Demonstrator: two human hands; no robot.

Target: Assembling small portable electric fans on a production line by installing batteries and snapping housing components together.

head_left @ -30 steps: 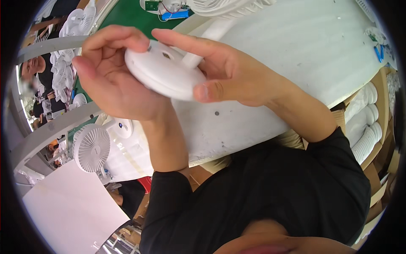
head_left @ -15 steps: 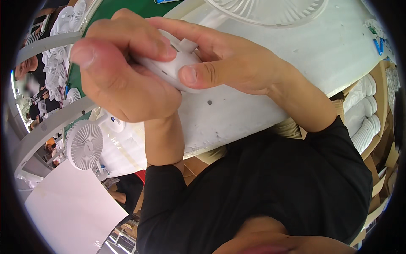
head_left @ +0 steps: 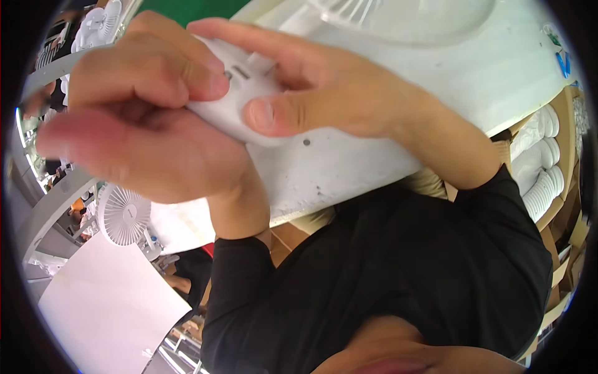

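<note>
Both hands hold a smooth, rounded white fan base [head_left: 233,115] above the white work surface. Slot-like openings and a small raised tab show on its upper side. My left hand [head_left: 156,118] is closed on the left part of the base, one fingertip pressed beside a slot, its thumb sticking out to the left. My right hand [head_left: 317,93] grips from the right, thumb on the near face and fingers round the far side. A clear-white fan grille [head_left: 398,28] lies beyond my right hand; whether it joins the base is hidden.
A white desk fan [head_left: 128,215] stands at the left near a pale sheet [head_left: 115,299]. More fans [head_left: 99,25] line the far left behind a grey curved frame. At right, a cardboard box [head_left: 564,162] holds stacked white round parts [head_left: 542,193]. People are at the left.
Both hands and the base have shifted left and a little nearer. My left hand has turned, its thumb swinging out left and down, and more of the base's slots show.
</note>
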